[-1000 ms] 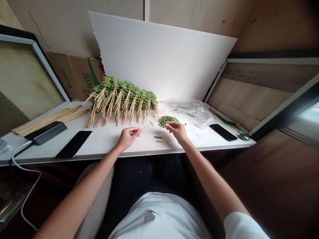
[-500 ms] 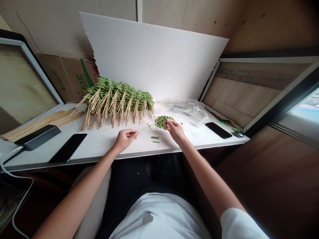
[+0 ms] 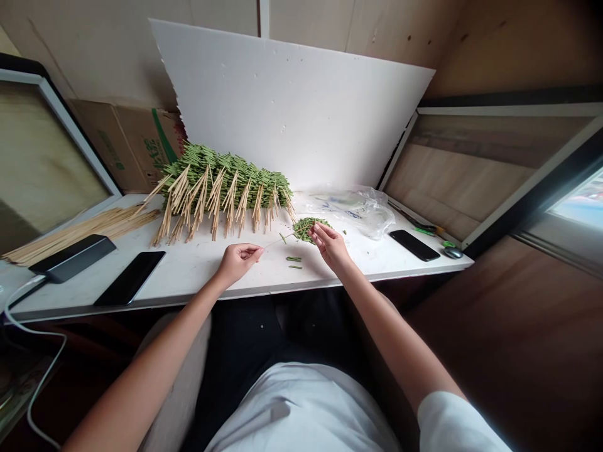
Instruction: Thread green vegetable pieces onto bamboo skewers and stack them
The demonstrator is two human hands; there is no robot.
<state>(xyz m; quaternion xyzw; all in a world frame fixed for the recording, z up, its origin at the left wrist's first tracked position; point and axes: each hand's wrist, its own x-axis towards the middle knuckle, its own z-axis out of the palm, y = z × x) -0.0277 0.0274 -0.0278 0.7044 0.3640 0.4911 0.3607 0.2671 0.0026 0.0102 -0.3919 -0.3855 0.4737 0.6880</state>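
Observation:
My left hand (image 3: 239,260) is closed in a pinch on the end of a thin wooden skewer (image 3: 273,243), which slants up to the right. A short green stalk piece (image 3: 283,238) shows at the skewer, but I cannot tell whether it is threaded on or lies behind. My right hand (image 3: 331,243) has its fingertips pinched together over a small pile of cut green stalk pieces (image 3: 304,226). Whatever those fingertips hold is too small to make out. Between the hands, a few loose pieces (image 3: 294,258) lie on the white table (image 3: 264,276).
A large stack of filled skewers (image 3: 226,172) stands behind my left hand, sticks toward me. Bare skewers (image 3: 89,232), a black device with a cable (image 3: 73,257) and a phone (image 3: 129,278) lie left. A plastic bag (image 3: 362,210), another phone (image 3: 414,245) and a mouse (image 3: 452,252) lie right.
Both hands keep nearly the same place and pinch. The whole view has shifted very slightly; nothing else visibly differs.

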